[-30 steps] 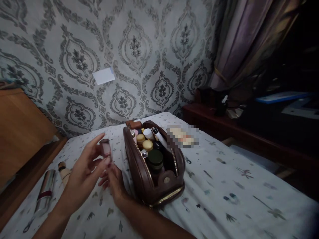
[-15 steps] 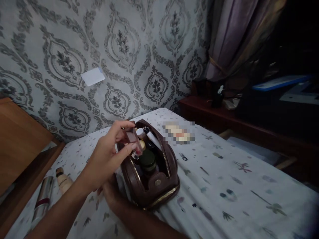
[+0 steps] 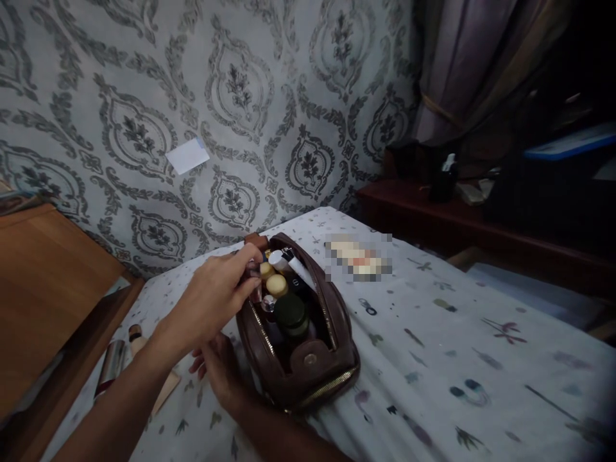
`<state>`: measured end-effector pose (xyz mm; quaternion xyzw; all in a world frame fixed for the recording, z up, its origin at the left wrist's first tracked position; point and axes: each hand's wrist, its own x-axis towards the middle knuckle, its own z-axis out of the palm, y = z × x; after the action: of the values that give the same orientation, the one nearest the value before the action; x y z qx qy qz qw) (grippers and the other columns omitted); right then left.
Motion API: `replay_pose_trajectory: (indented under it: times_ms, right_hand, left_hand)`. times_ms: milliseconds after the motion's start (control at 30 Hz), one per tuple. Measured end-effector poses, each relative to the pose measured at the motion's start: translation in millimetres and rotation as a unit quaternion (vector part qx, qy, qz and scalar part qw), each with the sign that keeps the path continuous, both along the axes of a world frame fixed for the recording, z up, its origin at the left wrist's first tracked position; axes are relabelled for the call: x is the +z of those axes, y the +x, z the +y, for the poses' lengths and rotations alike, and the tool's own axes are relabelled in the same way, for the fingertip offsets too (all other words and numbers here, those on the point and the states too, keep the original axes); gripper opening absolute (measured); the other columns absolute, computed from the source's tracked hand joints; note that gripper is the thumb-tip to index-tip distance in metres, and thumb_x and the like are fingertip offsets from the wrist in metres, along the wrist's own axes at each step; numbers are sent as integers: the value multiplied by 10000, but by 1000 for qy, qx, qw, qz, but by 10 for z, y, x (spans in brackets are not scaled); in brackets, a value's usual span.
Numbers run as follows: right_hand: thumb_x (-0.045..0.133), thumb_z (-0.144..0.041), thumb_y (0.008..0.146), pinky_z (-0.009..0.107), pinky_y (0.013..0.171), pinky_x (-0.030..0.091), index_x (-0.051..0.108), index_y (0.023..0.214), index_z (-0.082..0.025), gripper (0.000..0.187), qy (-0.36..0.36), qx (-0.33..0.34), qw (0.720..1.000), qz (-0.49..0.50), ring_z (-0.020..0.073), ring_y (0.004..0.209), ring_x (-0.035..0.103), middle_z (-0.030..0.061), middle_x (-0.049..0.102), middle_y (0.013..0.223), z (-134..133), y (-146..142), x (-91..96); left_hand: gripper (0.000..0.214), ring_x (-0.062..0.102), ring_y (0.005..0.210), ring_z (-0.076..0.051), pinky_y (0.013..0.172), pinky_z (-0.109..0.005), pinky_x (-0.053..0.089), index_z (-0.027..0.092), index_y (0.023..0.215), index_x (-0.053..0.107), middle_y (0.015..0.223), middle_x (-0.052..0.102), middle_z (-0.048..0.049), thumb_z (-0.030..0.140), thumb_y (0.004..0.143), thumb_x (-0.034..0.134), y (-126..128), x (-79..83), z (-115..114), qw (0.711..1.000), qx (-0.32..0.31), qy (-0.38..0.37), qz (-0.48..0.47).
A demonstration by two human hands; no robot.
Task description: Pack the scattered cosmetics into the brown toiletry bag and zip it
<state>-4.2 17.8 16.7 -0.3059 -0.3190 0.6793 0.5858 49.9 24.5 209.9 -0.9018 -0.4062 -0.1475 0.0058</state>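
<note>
An unzipped brown toiletry bag (image 3: 310, 378) stands on the bed, its gold zip parted. My left hand (image 3: 209, 292) is at the bag's left rim, fingers closed on a small pinkish see-through case (image 3: 256, 293), mostly hidden by them. Inside the bag are a dark green jar (image 3: 290, 312), round yellowish caps (image 3: 276, 285), a white cap (image 3: 277, 258) and a white tube (image 3: 301, 272). Beside the bag's left side, under my left forearm, rests my right hand (image 3: 219, 366). Its visible fingers are apart and show nothing held; part of it is covered.
A silver tube (image 3: 110, 367) and a beige bottle (image 3: 136, 339) lie at left, near a wooden cabinet (image 3: 52, 276). A blurred yellowish item (image 3: 360, 258) lies right of the bag on the patterned sheet (image 3: 423, 333). A dark red shelf (image 3: 414, 208) stands beyond.
My left hand has drawn the small case from above the bag's opening to its left rim, baring the yellowish caps. The view has shifted slightly; my right hand's fingers show more.
</note>
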Motion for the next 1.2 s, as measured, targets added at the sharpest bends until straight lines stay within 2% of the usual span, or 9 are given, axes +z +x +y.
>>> replay_pose_trajectory:
  times_ms: [133,333,533,633,767,933,1100,1200]
  right_hand:
    - [530,-800,709,209,413,308,508,756,-214,587,5,0,1000,-5,102,463,525,-31,542,700,-8,2,-14]
    - [514,-773,740,180,389,285,498,735,-194,579,10,3,1000,-3,75,446,513,-35,521,674,-6,12,6]
    - [518,-747,762,171,390,299,520,776,-184,563,19,5,1000,4,66,449,525,-41,521,693,17,-24,-57]
    - [476,-768,778,175,402,308,540,795,-180,592,36,1,999,-1,60,448,518,-38,529,700,16,-32,-81]
    - [454,-809,753,181,389,288,543,791,-182,634,17,1,1000,1,60,420,478,-46,513,653,16,-44,-78]
    - [465,-802,756,187,392,298,550,799,-179,629,21,0,1000,2,66,425,486,-43,516,648,9,-33,-54]
    - [496,-782,745,186,388,282,526,757,-188,595,21,2,1000,10,72,434,505,-38,518,655,-1,0,-7]
    - [519,-765,733,187,393,292,506,724,-191,574,25,-4,1000,6,75,439,511,-37,518,654,-7,13,14]
  left_hand:
    - [172,631,795,-214,712,-280,411,251,1020,570,813,665,7,253,849,548,27,18,20,998,0,23,55]
    - [130,611,816,-230,767,-305,416,242,966,563,799,639,-8,248,837,555,61,47,53,992,12,53,110]
    - [46,584,852,-248,761,-320,399,228,863,559,792,628,-28,216,819,550,109,37,73,980,2,52,193]
    - [71,589,797,-233,732,-307,389,224,875,568,792,644,-23,200,811,552,124,40,112,976,2,17,216]
    - [109,595,742,-207,679,-276,375,228,867,599,775,650,-10,183,772,569,149,47,164,974,-12,-21,224]
    - [80,610,779,-218,659,-275,367,224,814,616,811,669,-18,175,770,571,186,51,169,973,-12,-33,228]
    - [49,601,738,-205,629,-271,344,223,831,621,776,666,-14,212,828,573,149,31,167,978,-6,-30,207]
    - [107,596,714,-181,622,-263,351,218,861,617,762,663,-4,253,889,521,96,14,135,989,-12,-20,147]
